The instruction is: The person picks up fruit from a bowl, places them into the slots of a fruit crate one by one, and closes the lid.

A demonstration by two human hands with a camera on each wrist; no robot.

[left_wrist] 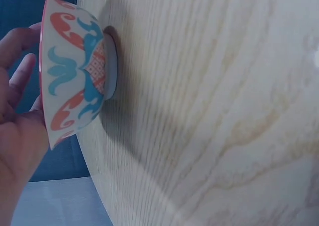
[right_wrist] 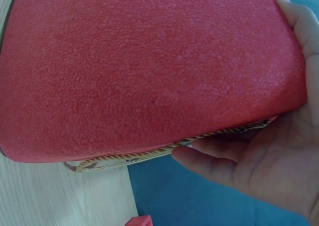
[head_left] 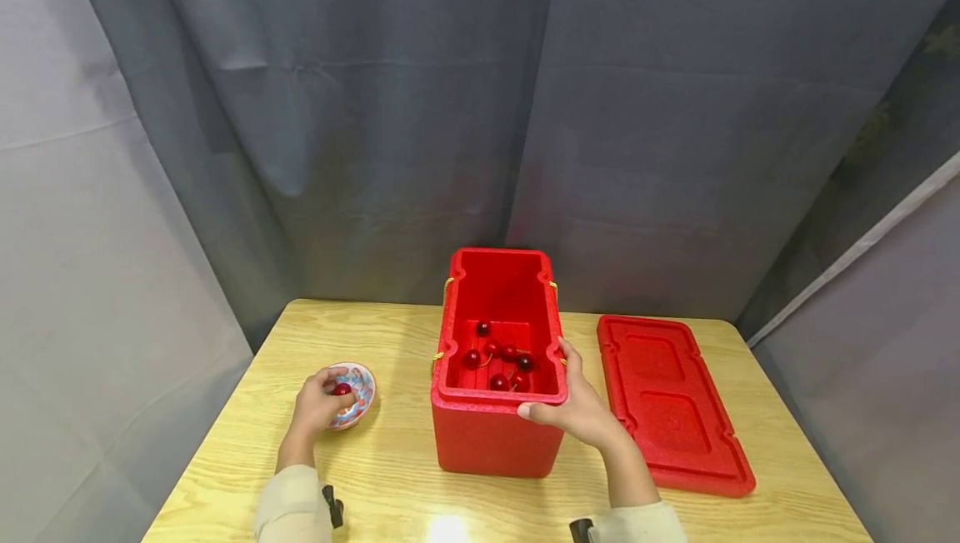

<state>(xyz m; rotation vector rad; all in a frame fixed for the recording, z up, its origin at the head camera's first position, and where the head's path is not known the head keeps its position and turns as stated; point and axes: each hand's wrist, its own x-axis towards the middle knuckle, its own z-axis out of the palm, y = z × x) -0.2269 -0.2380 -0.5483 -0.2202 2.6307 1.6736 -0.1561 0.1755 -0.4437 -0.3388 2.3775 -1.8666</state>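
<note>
My left hand point(head_left: 318, 401) is over a patterned bowl point(head_left: 365, 400), its thumb and fingers curled around a dark red cherry point(head_left: 342, 390). From the side, in the left wrist view, the bowl point(left_wrist: 70, 71) shows orange and blue scrolls, and the fingertips reach past its rim, hiding the cherry. My right hand point(head_left: 581, 401) grips the near right corner of an open red foam box point(head_left: 495, 439), thumb on the front rim and fingers along the right side. Several cherries point(head_left: 498, 381), some with stems, lie on the box floor.
A red lid point(head_left: 675, 410) lies flat on the table to the right of the box. Gold cord point(right_wrist: 164, 149) runs along the box's side. Grey curtains point(head_left: 375, 110) hang behind the wooden table point(head_left: 397, 493).
</note>
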